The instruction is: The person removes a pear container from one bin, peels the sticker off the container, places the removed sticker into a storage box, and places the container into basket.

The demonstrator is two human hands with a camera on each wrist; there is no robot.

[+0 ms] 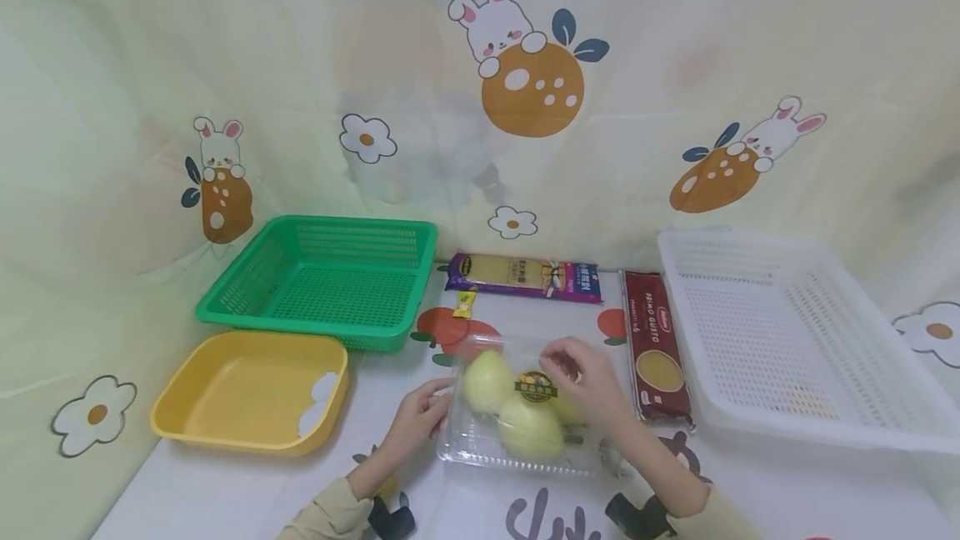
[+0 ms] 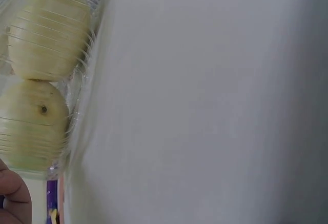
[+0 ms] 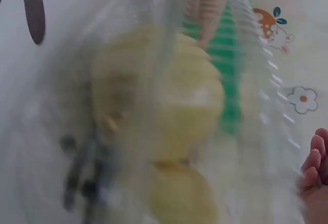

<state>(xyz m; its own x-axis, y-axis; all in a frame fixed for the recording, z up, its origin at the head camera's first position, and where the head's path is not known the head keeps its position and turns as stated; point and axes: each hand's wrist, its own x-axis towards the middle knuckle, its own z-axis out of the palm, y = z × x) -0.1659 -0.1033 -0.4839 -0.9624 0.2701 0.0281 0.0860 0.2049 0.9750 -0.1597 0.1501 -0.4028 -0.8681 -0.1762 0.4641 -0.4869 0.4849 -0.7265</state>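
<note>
In the head view, a clear plastic box with a ribbed rim and a fruit label sits in the middle of the table. Pale yellow-green pears lie inside; one is partly hidden by my right hand. My left hand holds the box at its left edge, thumb and fingers bent there. Over the right part of the lid is my right hand, its fingers loosely curled beside the label. In the right wrist view those fingers stand just past the rim, with nothing visible in them.
At the left, a green basket stands behind a yellow tray. A purple noodle pack and a small yellow wrapped sweet lie at the back. A dark red spaghetti pack lies beside a white basket at the right.
</note>
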